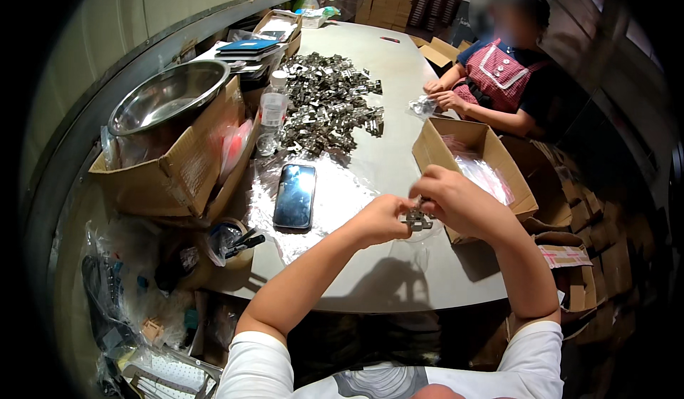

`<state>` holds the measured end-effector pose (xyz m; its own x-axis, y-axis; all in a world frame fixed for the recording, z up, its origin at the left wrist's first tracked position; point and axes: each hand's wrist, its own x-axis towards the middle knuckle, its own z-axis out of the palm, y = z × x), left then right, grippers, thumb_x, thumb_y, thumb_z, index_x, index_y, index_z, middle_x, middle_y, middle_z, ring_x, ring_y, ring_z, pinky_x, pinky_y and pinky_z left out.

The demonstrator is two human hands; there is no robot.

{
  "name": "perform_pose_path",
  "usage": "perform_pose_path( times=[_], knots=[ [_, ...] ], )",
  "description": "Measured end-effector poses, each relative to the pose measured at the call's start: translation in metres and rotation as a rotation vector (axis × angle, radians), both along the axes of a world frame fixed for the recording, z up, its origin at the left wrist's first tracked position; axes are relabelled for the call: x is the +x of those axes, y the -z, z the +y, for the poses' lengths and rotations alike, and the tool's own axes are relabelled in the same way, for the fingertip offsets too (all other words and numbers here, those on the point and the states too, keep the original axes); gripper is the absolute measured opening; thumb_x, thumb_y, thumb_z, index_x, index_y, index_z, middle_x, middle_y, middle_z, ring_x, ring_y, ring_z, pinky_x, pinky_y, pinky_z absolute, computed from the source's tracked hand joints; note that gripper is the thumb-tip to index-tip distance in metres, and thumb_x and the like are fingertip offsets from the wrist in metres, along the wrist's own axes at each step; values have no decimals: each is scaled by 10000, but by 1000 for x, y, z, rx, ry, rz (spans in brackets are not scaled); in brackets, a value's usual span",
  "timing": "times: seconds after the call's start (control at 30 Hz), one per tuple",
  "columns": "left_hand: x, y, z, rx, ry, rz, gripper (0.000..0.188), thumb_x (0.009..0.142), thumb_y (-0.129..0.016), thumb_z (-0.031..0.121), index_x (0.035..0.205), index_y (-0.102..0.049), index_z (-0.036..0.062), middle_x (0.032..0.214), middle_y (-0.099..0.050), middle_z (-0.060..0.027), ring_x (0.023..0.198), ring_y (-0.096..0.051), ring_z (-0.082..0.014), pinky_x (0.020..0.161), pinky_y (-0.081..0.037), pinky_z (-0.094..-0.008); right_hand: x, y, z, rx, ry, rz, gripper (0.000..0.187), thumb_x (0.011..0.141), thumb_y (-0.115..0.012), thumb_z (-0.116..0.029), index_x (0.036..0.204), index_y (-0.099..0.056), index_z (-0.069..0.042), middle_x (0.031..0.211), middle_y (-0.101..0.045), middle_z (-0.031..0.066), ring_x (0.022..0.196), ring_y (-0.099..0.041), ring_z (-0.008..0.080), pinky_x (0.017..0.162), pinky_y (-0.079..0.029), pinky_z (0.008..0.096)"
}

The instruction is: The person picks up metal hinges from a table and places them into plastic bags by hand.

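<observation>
Over the near part of the table, my left hand (388, 221) and my right hand (456, 198) meet with their fingers closed. Between them are small silvery metal pieces (418, 219), whose exact kind I cannot make out. Below these hangs what looks like a clear plastic bag (425, 239), partly hidden by my fingers. A large heap of similar metal pieces (331, 103) covers the far left of the table. To the left of my hands, a dark smartphone (295, 196) lies on a clear plastic sheet (335, 198).
Right of my hands stands an open cardboard box (531, 203) of clear bags. A water bottle (273, 103) stands by the heap. At left, a steel bowl (171, 96) rests on a cardboard box (160, 178). Across the table, another person (502, 78) handles a clear bag (422, 105).
</observation>
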<state>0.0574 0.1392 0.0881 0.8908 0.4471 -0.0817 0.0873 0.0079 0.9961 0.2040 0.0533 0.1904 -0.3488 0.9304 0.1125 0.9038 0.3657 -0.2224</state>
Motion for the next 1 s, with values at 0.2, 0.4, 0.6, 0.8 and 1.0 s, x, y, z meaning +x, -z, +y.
perform_pose_path(
  times=[0.2, 0.4, 0.6, 0.8, 1.0],
  knots=[
    [14, -12, 10, -242, 26, -261, 401, 650, -568, -39, 1044, -639, -50, 909, -620, -28, 687, -496, -80, 602, -405, -232, 6, -10, 5, 38, 82, -47, 225, 673, -729, -5, 846, -585, -17, 788, -618, 151, 790, -601, 344, 693, -472, 403],
    [24, -14, 16, -135, 91, -239, 433, 619, -542, -67, 1043, -629, -74, 915, -623, -36, 687, -512, -60, 588, -408, -221, 17, 10, 5, 214, -3, -288, 112, 674, -691, -103, 770, -638, -82, 740, -644, 78, 775, -622, 283, 681, -465, 399],
    [27, -13, 9, -36, 91, -156, 438, 609, -534, -62, 1032, -646, -37, 842, -635, -18, 687, -528, -58, 528, -395, -208, 16, 25, -1, 195, -67, -563, 56, 706, -638, -143, 690, -660, -193, 690, -613, -35, 828, -576, 174, 744, -398, 327],
    [21, -20, 14, 9, -32, -185, 506, 631, -553, -42, 1132, -624, -54, 1031, -619, -100, 699, -551, -88, 585, -456, -224, 1, 10, 11, -152, 247, -717, 209, 830, -629, -310, 754, -706, -131, 755, -687, 57, 720, -672, 267, 706, -475, 390],
    [-1, -34, 35, 136, -330, -334, 539, 664, -571, -6, 1201, -600, -49, 1155, -597, -139, 785, -593, -114, 623, -494, -234, 40, -19, 46, -134, 109, 463, 213, 923, -591, -196, 867, -674, -8, 682, -621, 27, 535, -516, 89, 500, -419, 245]
  ],
)
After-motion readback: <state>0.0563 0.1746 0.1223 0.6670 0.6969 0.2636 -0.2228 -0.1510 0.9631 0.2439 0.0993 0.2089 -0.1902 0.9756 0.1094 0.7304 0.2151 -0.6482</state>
